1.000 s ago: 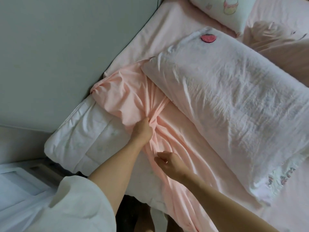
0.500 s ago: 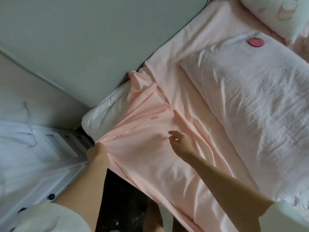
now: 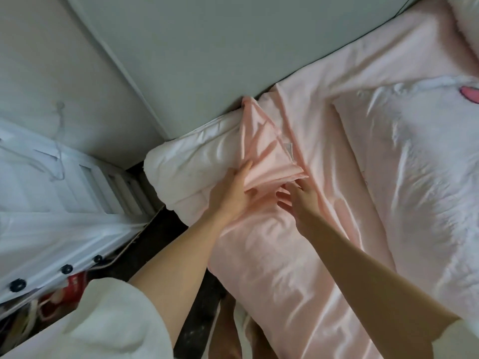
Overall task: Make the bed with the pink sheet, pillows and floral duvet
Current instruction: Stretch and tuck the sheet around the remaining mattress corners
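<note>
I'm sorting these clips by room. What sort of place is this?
Most likely a bedroom: a bed pushed against a wall, its white mattress half covered by a pink sheet, and a white pillow on top.

This is a bedroom in a home. A bed stands pushed into the corner against a pale grey-green wall, its white padded mattress partly covered by a pink sheet. A large white pillow with a pink embroidered patch lies on it. Beside the bed, a white panelled piece of furniture is draped with a white garment with dark buttons, and a red bag sits low on the dark floor.
</note>
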`<control>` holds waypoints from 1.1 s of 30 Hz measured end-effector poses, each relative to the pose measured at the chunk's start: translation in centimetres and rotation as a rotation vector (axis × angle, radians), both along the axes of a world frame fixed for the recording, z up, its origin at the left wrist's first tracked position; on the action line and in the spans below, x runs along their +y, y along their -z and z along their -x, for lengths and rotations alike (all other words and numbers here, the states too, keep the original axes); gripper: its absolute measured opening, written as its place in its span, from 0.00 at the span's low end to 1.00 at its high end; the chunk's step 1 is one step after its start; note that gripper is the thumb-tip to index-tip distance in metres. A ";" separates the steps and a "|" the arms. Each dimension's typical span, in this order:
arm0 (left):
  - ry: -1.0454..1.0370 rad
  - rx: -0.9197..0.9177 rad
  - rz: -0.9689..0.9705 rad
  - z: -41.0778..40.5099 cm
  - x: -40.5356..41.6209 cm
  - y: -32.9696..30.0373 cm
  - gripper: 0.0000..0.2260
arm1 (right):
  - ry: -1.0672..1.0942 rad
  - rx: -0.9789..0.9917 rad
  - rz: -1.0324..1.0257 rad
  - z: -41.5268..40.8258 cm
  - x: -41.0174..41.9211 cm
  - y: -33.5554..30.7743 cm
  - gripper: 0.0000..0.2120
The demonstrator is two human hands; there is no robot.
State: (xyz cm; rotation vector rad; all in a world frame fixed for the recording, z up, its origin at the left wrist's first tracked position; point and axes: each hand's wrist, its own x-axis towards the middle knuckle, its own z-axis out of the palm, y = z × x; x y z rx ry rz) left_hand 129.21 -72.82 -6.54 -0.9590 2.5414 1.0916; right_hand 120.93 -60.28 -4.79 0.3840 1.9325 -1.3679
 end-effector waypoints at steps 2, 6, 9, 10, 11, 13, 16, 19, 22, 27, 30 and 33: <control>-0.094 0.076 0.115 -0.4 -0.1 -0.4 0.05 | 0.008 0.046 -0.027 0.1 -0.3 0.2 0.14; -0.385 0.011 0.177 -3.5 -3.6 -1.6 0.08 | -0.133 0.156 -0.117 -0.8 -1.3 0.2 0.21; -0.393 0.003 0.264 -4.9 -6.5 -2.8 0.10 | -0.329 0.225 -0.161 -1.6 -2.5 -0.6 0.22; -0.377 0.008 0.275 -4.9 -7.1 -3.1 0.10 | -0.394 0.243 -0.173 -1.8 -3.1 -0.9 0.22; -0.407 0.014 0.268 -4.9 -7.7 -3.4 0.10 | -0.460 0.262 -0.192 -1.9 -3.6 -1.2 0.22; -0.569 0.012 0.227 -5.2 -9.1 -4.0 0.10 | -0.583 0.307 -0.234 -2.0 -4.6 -1.3 0.23; -0.730 -0.030 0.165 -6.3 -10.9 -3.7 0.11 | -0.756 0.376 -0.267 -2.0 -6.1 -0.9 0.23; -0.914 -0.023 0.085 -6.1 -11.1 -3.1 0.14 | -0.840 0.384 -0.280 -2.0 -7.0 -0.7 0.23; -1.132 -0.061 -0.054 -6.3 -12.7 -1.3 0.17 | -0.880 0.401 -0.279 -1.7 -7.7 -0.5 0.22; -1.304 -0.275 -0.254 -8.6 -13.4 1.9 0.24 | -0.942 0.446 -0.308 -1.2 -8.4 -0.1 0.22; -1.193 -0.087 -0.002 -8.4 -11.9 1.6 0.29 | -0.972 0.512 -0.310 -1.1 -9.3 -0.1 0.22; -0.832 0.187 0.324 -7.1 -11.1 1.4 0.17 | -1.014 0.664 -0.314 -0.5 -10.9 -0.1 0.22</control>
